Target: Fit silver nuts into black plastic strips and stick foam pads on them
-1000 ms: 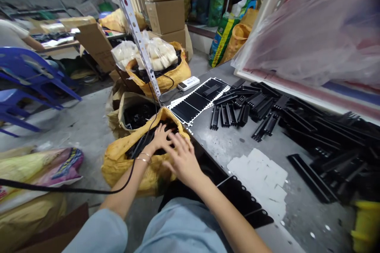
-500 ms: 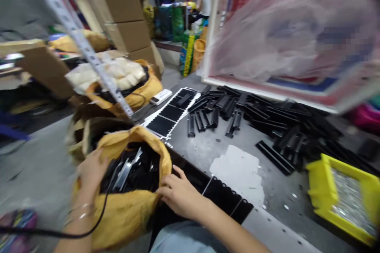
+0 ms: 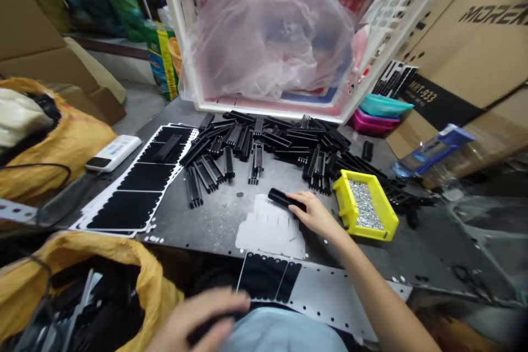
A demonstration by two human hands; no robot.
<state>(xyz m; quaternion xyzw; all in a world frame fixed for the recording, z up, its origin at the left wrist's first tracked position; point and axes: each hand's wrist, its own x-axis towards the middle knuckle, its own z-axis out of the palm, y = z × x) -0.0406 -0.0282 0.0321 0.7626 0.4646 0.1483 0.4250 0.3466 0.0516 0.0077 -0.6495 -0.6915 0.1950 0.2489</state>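
Black strip (image 3: 280,197); yellow bin (image 3: 347,206); orange sack (image 3: 155,278).

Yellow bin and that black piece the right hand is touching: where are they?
Yellow bin (image 3: 346,207): head view, on its left wall.
Black piece (image 3: 282,197): head view, on its upper face.

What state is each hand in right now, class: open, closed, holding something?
Left hand: blurred; whether it holds anything cannot be told.
Right hand: closed on one end of a black part.
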